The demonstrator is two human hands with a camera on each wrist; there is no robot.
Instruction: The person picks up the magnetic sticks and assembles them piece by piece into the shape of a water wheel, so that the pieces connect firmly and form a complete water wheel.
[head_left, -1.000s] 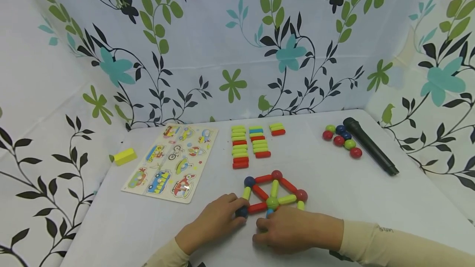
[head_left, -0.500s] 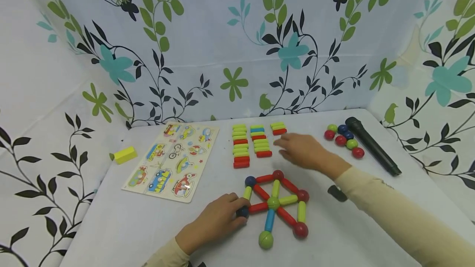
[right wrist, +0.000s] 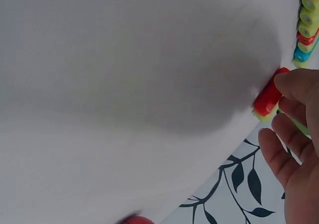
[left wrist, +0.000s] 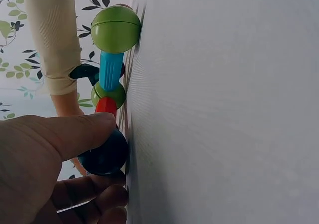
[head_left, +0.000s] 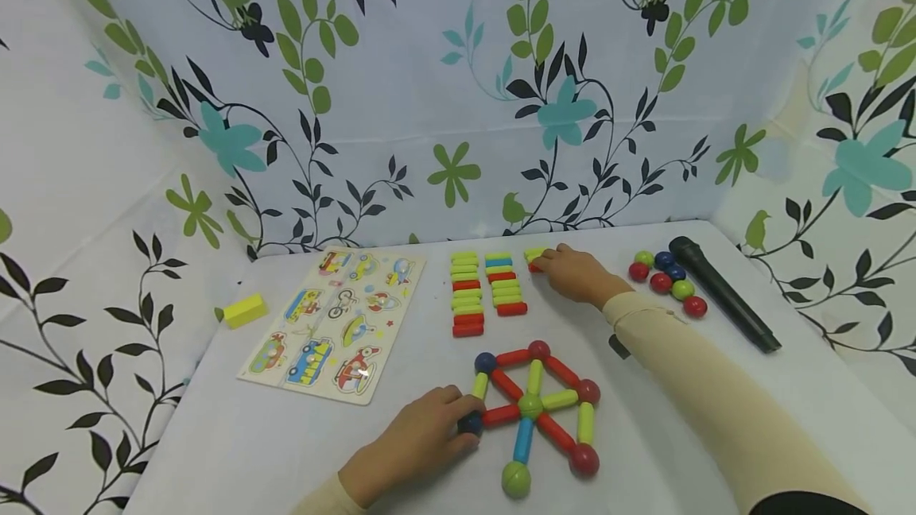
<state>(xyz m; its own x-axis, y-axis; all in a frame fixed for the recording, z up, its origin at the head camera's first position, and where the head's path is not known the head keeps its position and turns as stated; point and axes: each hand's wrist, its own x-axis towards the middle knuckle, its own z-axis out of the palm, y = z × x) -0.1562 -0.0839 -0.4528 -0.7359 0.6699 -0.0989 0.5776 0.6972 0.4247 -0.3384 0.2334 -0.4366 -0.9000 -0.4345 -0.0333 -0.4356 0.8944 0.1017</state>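
Observation:
My left hand (head_left: pixel 422 435) holds a dark blue ball (left wrist: pixel 107 154) between thumb and fingers, at the left corner of a flat frame of magnetic sticks and balls. A green hub ball (head_left: pixel 530 405) sits mid-frame, with sticks fanning out from it. One blue stick (head_left: pixel 523 441) leads to a green ball (head_left: pixel 516 480) at the near end, which has no side sticks. At the far end of the table, my right hand (head_left: pixel 572 272) pinches a red magnetic stick (right wrist: pixel 269 97), thumb on its end, beside yellow-green sticks (head_left: pixel 534 253) partly hidden by the fingers.
Two columns of red, yellow-green and blue sticks (head_left: pixel 467 292) lie left of my right hand. Loose balls (head_left: pixel 661 282) and a black microphone-like cylinder (head_left: pixel 723 292) are at the back right. A picture puzzle board (head_left: pixel 332 324) and a yellow block (head_left: pixel 245 311) lie left.
My right hand has left the near side of the frame and reached to the small back group of sticks, where it takes hold of the red one. The left hand stays at the blue ball.

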